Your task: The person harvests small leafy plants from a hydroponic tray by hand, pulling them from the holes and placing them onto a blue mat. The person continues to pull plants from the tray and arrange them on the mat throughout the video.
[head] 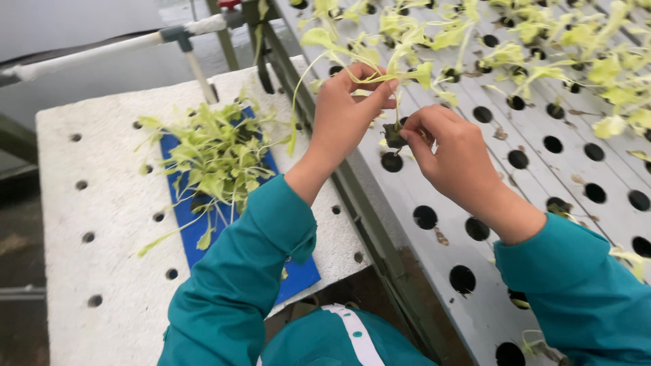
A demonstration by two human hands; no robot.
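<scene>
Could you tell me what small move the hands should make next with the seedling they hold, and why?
Probably lower the pale green seedling, held by the left hand and right hand, into the empty round hole just below its dark root plug in the grey channel panel.

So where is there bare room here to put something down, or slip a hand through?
The white foam board is bare left of the blue tray heaped with seedlings, save small holes. The grey channel panel has open holes near the right hand. It is crowded at the far top, where planted seedlings fill the holes, and around the left hand.
</scene>
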